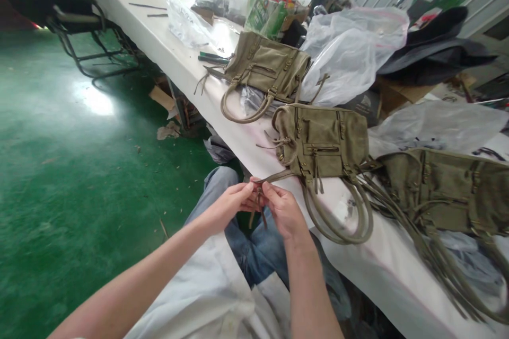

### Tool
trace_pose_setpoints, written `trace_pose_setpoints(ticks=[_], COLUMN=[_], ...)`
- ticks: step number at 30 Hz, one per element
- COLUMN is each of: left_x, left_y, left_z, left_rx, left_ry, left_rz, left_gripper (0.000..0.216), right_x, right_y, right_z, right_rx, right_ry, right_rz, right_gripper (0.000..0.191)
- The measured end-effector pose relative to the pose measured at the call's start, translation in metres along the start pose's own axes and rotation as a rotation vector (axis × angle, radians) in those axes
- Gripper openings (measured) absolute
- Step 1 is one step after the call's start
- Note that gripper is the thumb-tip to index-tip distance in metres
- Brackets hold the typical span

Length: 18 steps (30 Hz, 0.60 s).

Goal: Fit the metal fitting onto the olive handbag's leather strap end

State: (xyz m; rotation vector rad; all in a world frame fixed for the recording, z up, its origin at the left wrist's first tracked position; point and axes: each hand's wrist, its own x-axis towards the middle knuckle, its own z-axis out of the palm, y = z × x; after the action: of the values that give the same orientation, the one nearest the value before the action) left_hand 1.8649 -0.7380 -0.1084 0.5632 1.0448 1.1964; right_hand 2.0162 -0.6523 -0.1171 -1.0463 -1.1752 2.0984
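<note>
An olive-green handbag [324,132] lies on the white-covered table in front of me, with its looped handles hanging toward the near edge. From its left side a narrow strap [277,175] runs to my fingers. My left hand [237,197] pinches the strap's end between thumb and fingers. Close beside it, my right hand [279,204] is closed on the same end. Thin strips dangle below the fingers, over my lap. Exactly how the strips join the strap is hidden by my fingers.
A second olive handbag [270,66] lies farther along the table [147,37], and a third [449,185] to the right. Clear plastic bags [350,47] are heaped behind them. Dark-handled pliers [213,58] lie near the far bag. A chair [85,26] stands on the green floor.
</note>
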Motion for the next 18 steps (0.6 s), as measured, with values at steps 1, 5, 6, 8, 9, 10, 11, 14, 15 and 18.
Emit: trace_pose_setpoints(ticks=[1, 5, 6, 8, 9, 10, 11, 14, 15, 18], left_x=[0.006, 0.02, 0.021, 0.021, 0.02, 0.02, 0.019, 0.018, 0.018, 0.02], left_y=[0.002, 0.006, 0.006, 0.005, 0.004, 0.002, 0.001, -0.005, -0.006, -0.008], left_z=[0.004, 0.017, 0.018, 0.016, 0.013, 0.011, 0.009, 0.007, 0.007, 0.006], left_rx=[0.01, -0.054, -0.108, -0.192, -0.215, -0.224, -0.218, -0.144, -0.108, 0.004], left_ry=[0.031, 0.049, 0.016, -0.052, -0.071, -0.076, -0.072, -0.044, -0.033, 0.016], left_rz=[0.02, 0.017, -0.006, -0.061, -0.084, -0.1, -0.113, -0.131, -0.126, -0.09], left_gripper=[0.056, 0.051, 0.05, 0.048, 0.048, 0.049, 0.049, 0.051, 0.053, 0.059], right_x=[0.0, -0.001, -0.001, -0.002, -0.002, -0.003, -0.003, -0.005, -0.005, -0.006], right_y=[0.0, 0.003, 0.005, 0.008, 0.01, 0.011, 0.012, 0.016, 0.017, 0.019], right_z=[0.0, 0.005, 0.006, 0.008, 0.009, 0.01, 0.011, 0.014, 0.015, 0.018], right_rx=[0.0, -0.032, -0.055, -0.08, -0.077, -0.065, -0.046, 0.017, 0.036, 0.047], right_ry=[-0.017, 0.065, 0.133, 0.272, 0.313, 0.331, 0.337, 0.35, 0.362, 0.419], right_rz=[0.0, -0.064, -0.102, -0.184, -0.208, -0.215, -0.21, -0.152, -0.134, -0.136], right_gripper=[0.044, 0.038, 0.035, 0.031, 0.029, 0.028, 0.028, 0.03, 0.033, 0.042])
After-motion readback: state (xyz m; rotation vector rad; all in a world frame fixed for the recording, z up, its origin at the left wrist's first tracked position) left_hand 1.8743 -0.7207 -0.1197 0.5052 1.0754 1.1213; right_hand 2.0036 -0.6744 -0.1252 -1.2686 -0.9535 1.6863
